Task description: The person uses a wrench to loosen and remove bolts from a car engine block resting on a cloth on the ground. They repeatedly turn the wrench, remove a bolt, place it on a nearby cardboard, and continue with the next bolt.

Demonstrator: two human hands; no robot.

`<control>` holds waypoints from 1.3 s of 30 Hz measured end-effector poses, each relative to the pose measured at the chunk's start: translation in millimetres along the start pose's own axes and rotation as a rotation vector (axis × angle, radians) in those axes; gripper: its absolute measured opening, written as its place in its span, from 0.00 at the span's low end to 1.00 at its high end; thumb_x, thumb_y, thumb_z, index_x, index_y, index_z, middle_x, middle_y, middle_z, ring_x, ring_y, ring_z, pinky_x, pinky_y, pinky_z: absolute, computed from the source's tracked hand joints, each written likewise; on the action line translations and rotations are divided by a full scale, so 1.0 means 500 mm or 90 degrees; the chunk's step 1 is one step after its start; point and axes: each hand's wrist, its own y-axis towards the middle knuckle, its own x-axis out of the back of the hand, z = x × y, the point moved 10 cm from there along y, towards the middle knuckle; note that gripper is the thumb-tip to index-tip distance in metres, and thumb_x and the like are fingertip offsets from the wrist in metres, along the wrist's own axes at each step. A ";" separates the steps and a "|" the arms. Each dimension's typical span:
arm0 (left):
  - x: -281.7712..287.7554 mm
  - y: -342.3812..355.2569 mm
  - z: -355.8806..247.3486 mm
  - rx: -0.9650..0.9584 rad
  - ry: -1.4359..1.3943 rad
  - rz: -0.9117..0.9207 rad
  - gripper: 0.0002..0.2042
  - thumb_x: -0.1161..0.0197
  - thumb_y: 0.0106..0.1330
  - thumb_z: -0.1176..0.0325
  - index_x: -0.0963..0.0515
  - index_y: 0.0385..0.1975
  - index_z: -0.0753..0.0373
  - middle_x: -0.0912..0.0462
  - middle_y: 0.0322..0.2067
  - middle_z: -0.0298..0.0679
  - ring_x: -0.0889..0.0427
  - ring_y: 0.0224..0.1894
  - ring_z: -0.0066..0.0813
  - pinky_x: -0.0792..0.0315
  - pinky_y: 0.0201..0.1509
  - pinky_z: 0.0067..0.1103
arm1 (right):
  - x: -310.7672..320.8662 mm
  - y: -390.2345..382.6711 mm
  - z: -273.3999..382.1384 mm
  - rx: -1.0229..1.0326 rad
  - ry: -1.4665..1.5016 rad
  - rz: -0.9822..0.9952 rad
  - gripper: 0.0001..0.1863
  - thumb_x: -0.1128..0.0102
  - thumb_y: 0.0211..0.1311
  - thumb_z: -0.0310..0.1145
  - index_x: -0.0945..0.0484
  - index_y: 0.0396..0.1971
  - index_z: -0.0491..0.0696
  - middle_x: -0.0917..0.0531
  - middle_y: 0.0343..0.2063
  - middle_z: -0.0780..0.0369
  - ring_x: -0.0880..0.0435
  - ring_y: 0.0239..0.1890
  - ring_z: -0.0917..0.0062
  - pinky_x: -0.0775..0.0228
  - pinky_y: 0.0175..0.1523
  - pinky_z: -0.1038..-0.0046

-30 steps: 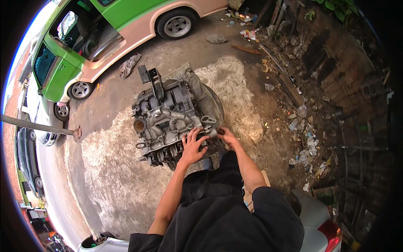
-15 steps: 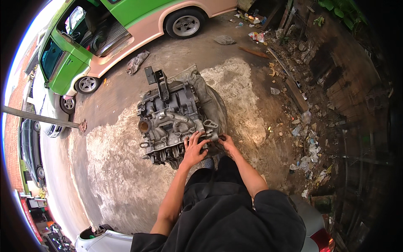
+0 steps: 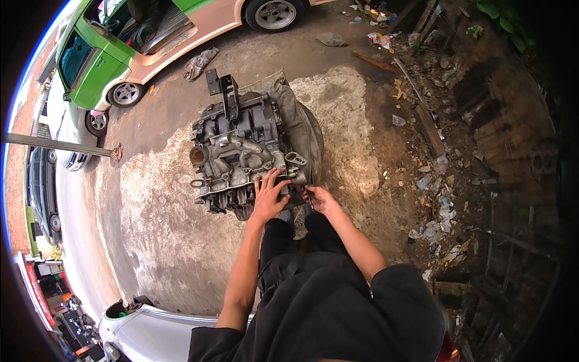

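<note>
A grey metal engine block [image 3: 241, 145] stands in front of me, with a curved intake manifold [image 3: 232, 151] and a dark upright bracket [image 3: 229, 96] on it. My left hand [image 3: 268, 198] rests with spread fingers on its near right corner. At that same corner my right hand [image 3: 321, 199] is closed, thumb and fingers pinched around a thin dark piece too small to name. Just beyond my hands sits a flat metal lifting eye [image 3: 295, 158]. Beneath the engine's right side lies a grey-green cloth [image 3: 306, 123] over a rounded support, mostly hidden.
A green and pink van [image 3: 145, 60] with its side door open stands at the far left. A metal pole [image 3: 60, 143] reaches in from the left. Litter and rubble [image 3: 443, 211] line the right side. Behind me at the lower left is a silver car [image 3: 151, 332].
The view has shifted, so the engine and hands sit higher in the picture. My right hand has turned, showing the thin dark piece at its fingers. My left hand stays on the engine.
</note>
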 end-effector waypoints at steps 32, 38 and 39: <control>0.001 0.000 -0.001 -0.005 -0.021 -0.032 0.21 0.29 0.63 0.60 0.17 0.58 0.44 0.35 0.76 0.33 0.47 0.82 0.42 0.65 0.83 0.52 | 0.018 -0.014 0.045 0.282 -0.246 0.044 0.21 0.34 0.71 0.22 0.21 0.62 0.34 0.13 0.54 0.52 0.15 0.55 0.71 0.25 0.60 0.71; 0.004 -0.002 -0.003 -0.005 -0.020 -0.034 0.21 0.29 0.63 0.59 0.17 0.58 0.44 0.35 0.76 0.33 0.47 0.82 0.42 0.64 0.83 0.53 | 0.013 -0.011 0.044 0.327 -0.254 0.029 0.21 0.33 0.70 0.21 0.20 0.61 0.34 0.13 0.55 0.53 0.15 0.56 0.71 0.23 0.61 0.72; 0.004 -0.002 -0.004 -0.003 -0.019 -0.033 0.21 0.28 0.63 0.59 0.17 0.58 0.44 0.35 0.76 0.33 0.47 0.82 0.42 0.64 0.83 0.53 | 0.015 -0.010 0.046 0.338 -0.261 0.022 0.20 0.33 0.70 0.21 0.19 0.60 0.35 0.13 0.53 0.53 0.14 0.55 0.71 0.23 0.60 0.71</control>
